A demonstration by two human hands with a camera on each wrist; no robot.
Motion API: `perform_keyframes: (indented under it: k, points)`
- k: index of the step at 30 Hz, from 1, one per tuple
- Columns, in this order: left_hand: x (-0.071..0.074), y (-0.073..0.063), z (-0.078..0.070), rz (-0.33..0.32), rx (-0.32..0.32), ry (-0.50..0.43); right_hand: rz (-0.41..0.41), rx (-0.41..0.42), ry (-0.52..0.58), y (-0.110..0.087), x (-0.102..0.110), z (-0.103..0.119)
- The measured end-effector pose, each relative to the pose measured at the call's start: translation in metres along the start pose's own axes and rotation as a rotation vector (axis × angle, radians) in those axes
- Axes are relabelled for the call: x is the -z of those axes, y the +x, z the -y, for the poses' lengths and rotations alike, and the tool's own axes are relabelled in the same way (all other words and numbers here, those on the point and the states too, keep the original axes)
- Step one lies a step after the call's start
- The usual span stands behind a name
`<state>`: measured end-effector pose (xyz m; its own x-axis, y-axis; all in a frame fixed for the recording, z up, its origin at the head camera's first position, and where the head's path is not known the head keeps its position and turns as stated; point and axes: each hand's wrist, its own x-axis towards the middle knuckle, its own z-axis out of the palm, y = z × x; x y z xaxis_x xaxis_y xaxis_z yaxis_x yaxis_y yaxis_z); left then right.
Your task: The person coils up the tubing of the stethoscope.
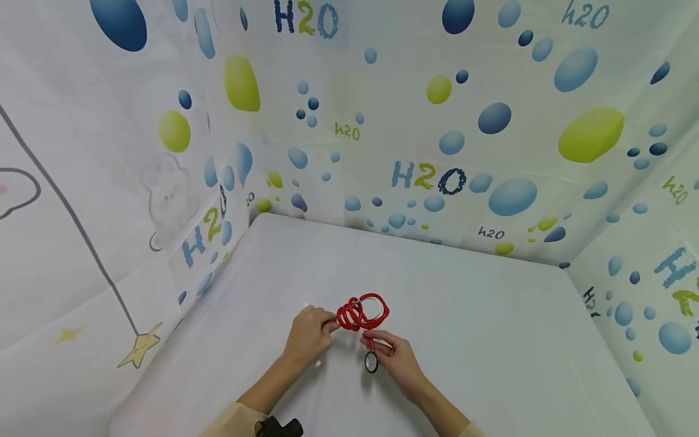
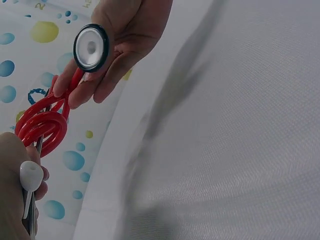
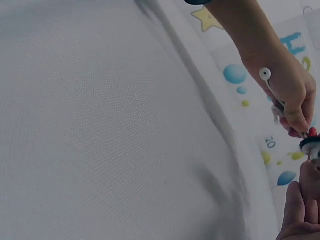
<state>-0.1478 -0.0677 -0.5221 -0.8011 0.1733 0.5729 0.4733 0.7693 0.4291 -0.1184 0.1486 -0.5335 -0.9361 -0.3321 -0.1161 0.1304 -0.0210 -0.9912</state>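
Note:
A stethoscope with red tubing is held above the white table in the head view. Its tubing is wound in several loops around the metal ear tubes. My left hand grips the ear tubes at the left; a white ear tip sticks out beside that hand in the left wrist view. My right hand holds the tubing's end near the round chest piece, with the tube running between the fingers. In the right wrist view, the left hand hides most of the ear tubes.
The white-covered table extends around both hands. A patterned curtain with blue and green drops stands behind it and along both sides. A dark strap piece sits at the left sleeve.

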Motion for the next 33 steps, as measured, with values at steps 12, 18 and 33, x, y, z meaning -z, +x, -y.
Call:
perform_keyframes:
  k: [12, 18, 33]
  points:
    - [-0.001, -0.003, 0.0, 0.046, 0.038, 0.032, -0.24, 0.319, -0.413, -0.007, -0.022, 0.026]
    - [-0.006, -0.007, 0.001, 0.044, 0.044, 0.075, -0.231, 0.393, -0.371, -0.006, -0.022, 0.026]
    - [-0.014, -0.005, -0.012, 0.044, 0.057, 0.151, -0.296, 0.659, -0.519, 0.011, -0.021, 0.007]
